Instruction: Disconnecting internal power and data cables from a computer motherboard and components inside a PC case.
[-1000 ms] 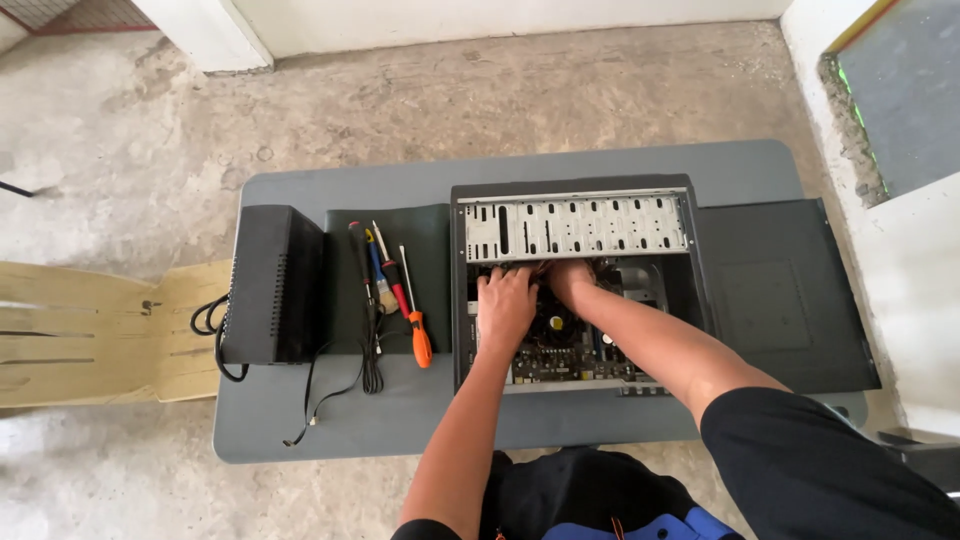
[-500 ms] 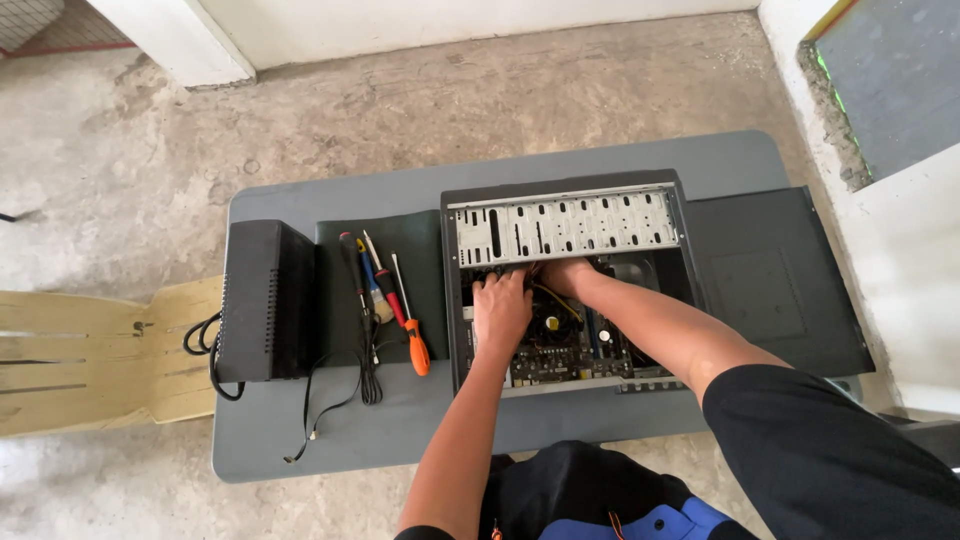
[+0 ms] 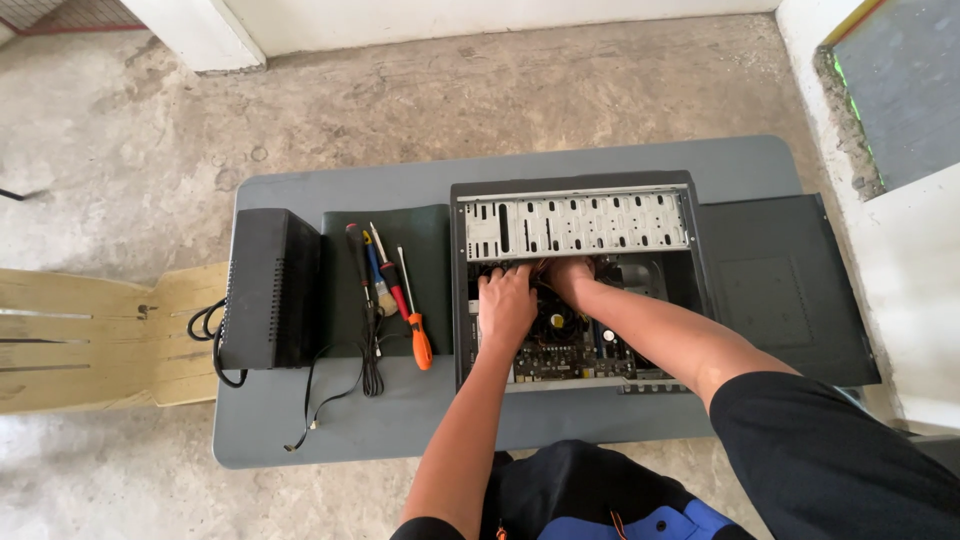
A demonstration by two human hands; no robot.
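Both hands work inside the open computer case [image 3: 575,280] lying flat on the grey table [image 3: 330,430]: the left hand [image 3: 505,305] rests palm-down with fingers loosely spread on the circuit board [image 3: 565,350], gripping nothing visible. The right hand [image 3: 570,275] sits just beside it, fingers curled under the drive cage [image 3: 575,222]; its grip cannot be determined. Left of the hands lie screwdrivers [image 3: 405,300] on a dark mat [image 3: 435,240], then a black power unit [image 3: 270,288]; the case's side panel [image 3: 785,290] lies to the right.
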